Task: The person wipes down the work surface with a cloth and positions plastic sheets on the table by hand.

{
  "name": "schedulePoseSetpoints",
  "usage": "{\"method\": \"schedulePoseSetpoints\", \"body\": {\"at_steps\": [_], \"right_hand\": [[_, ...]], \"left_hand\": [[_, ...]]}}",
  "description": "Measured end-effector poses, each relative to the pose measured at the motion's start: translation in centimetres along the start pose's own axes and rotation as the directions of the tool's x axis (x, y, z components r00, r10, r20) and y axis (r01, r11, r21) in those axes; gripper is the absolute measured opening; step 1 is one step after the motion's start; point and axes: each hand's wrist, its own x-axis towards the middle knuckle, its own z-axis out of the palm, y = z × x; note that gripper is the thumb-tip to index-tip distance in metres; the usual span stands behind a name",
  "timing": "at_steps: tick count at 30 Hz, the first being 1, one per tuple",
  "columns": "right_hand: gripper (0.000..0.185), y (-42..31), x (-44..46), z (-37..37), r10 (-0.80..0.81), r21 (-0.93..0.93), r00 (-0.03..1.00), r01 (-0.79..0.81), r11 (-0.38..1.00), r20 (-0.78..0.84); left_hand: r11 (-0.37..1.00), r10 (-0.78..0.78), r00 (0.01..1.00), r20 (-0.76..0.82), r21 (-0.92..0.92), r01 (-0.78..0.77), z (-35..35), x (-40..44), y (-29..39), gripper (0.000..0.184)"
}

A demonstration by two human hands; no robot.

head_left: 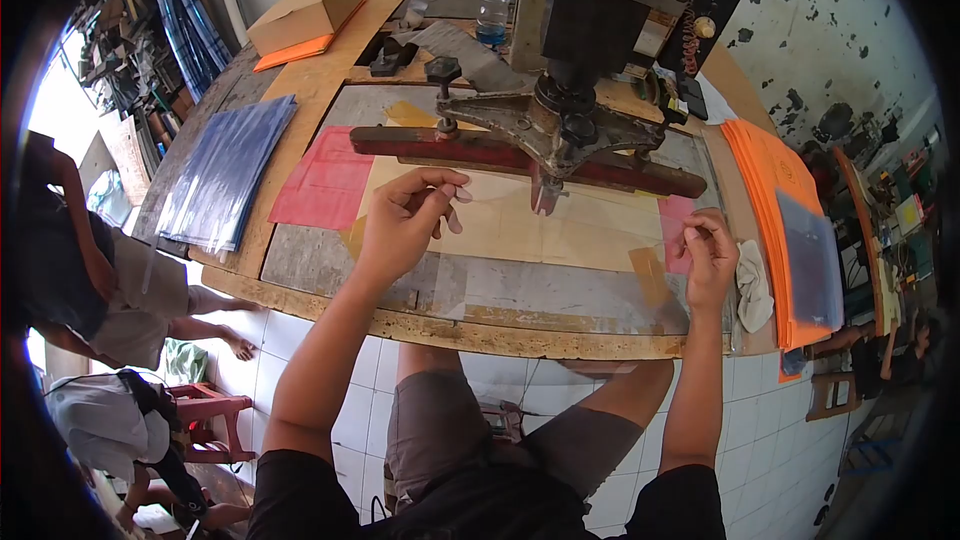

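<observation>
My left hand point(405, 225) is raised over the left part of the press bed, thumb and fingers pinched together. Whatever may be between those fingertips is too small or see-through to make out. On the other side, my right hand point(708, 258) hovers near the bed's right edge with its fingers curled into a pinch, and its grip is unclear too. Between them lies a yellowish sheet point(480, 215) under the red press bar point(640, 176) of a heat-sealing press. A pink sheet point(318, 180) lies flat left of my left hand. Brown tape point(650, 275) sits near my right hand.
Blue-tinted clear plastic covers point(228, 175) are stacked at left. Orange folders point(765, 210) and a white cloth point(753, 285) lie at right. A cardboard box point(308, 15) and a water bottle point(494, 0) stand behind. Other people point(110, 420) are at lower left.
</observation>
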Motion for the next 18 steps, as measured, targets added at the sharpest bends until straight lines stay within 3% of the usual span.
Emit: {"method": "schedulePoseSetpoints", "body": {"at_steps": [5,8,12,15,18], "right_hand": [[0.018,0.4,0.0,-0.8,0.014,0.167,0.999,-0.023,0.986,0.050],[0.026,1.4,-0.1,-2.2,0.082,0.263,0.987,-0.116,0.958,0.137],[0.037,0.7,-0.4,-1.3,0.132,0.181,0.948,-0.190,0.965,0.291],[0.045,-0.4,-0.2,-0.8,0.146,0.401,0.917,-0.301,0.865,0.372],[0.051,-2.9,-1.7,-0.2,0.164,0.468,0.885,-0.378,0.799,0.435]], "left_hand": [[1.000,-0.007,1.000,-0.015,0.022,0.008,0.2,-0.2,0.7,0.021],[0.999,-0.029,0.999,-0.018,0.040,0.029,0.3,-0.4,0.7,0.024],[0.999,-0.039,0.998,-0.051,0.026,0.040,0.3,-0.2,0.0,0.027],[1.000,-0.018,0.999,-0.051,-0.019,0.017,0.0,0.1,-0.5,0.027],[0.997,0.016,0.994,-0.110,0.078,-0.007,0.3,-0.9,1.2,0.028]]}}
